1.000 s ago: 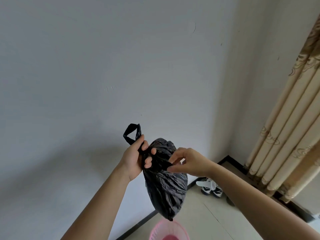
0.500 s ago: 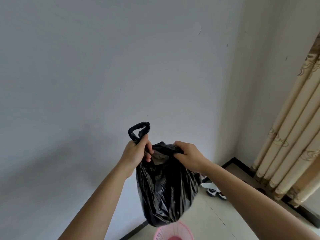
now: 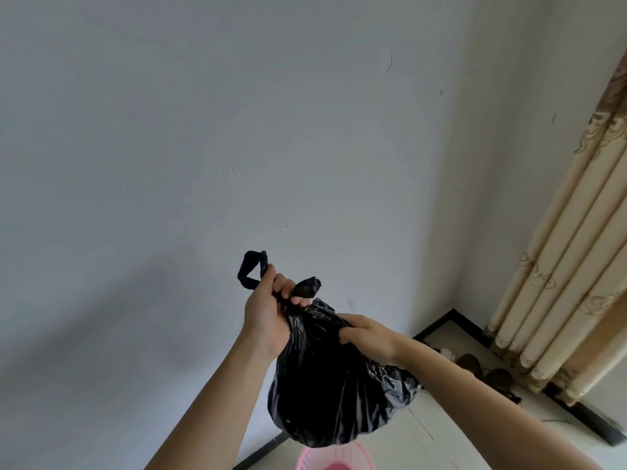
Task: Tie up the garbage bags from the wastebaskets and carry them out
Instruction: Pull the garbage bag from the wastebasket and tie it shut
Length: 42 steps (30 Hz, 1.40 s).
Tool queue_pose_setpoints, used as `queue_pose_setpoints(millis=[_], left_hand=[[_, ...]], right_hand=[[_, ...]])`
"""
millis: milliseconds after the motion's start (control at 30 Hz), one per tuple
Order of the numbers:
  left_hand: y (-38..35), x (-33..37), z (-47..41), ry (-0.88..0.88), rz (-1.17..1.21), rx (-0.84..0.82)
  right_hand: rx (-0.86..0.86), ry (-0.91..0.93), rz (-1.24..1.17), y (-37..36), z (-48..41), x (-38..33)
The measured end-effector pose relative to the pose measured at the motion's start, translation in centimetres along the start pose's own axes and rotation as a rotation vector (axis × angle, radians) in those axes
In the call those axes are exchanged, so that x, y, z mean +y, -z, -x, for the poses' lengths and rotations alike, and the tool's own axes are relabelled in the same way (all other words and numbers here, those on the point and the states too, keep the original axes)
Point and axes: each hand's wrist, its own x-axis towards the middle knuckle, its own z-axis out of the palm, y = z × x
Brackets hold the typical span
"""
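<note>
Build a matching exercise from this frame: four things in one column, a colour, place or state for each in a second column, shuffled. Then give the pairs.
Column one:
1. garbage bag
2. wastebasket
3. curtain
4. left hand

Column two:
A. pink, at the bottom edge of the view, under the bag
B. grips the bag's gathered neck
C. beige, hangs at the right
D. black, held up in the air

Pairs: 1-D, 2-A, 3-C, 4-B
</note>
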Motion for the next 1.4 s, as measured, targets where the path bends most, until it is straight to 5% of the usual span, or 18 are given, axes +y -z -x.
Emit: queue_pose_setpoints(millis=[233,433,633,733,900,1033,1267,1400], left_hand=[[0.1,0.6,0.4,0.054,-0.189,-0.051],[-0.5,-0.8,1.0,0.024,-0.486,-0.087],[1.4,0.0,1.0,-0.059,-0.475,0.143],[2.4,0.2,1.4,-0.012,-0.439,0.098],[1.6,-1.1,1.9,-0.028,-0.558,-0.011],[1.4,-1.7,2.4,-0.045,-0.656,-0.030],[6.3,2.7,0.8,-0.144,-0.161,0.453],[7.3,3.4,0.7,-0.159,-0.255,0.428]], right_hand=[[0.115,0.024,-0.422,2.9,1.3,-0.1],[0.060,0.045,-0.167,2.0,1.1,-4.2],[0.145,0.014,-0.111,2.9,1.4,-2.0],[0.180,-0.044,-0.088,3.4,1.8,-1.7],[-0.006,-0.129,-0.070,1.1,0.9,-3.6],[-0.065,-0.012,-0.068,-0.1,0.1,-3.4],[0.373,-0.131,-0.169,6.0,2.0,2.2],[0.622,-0.081,-0.215,7.8,2.5,3.1]])
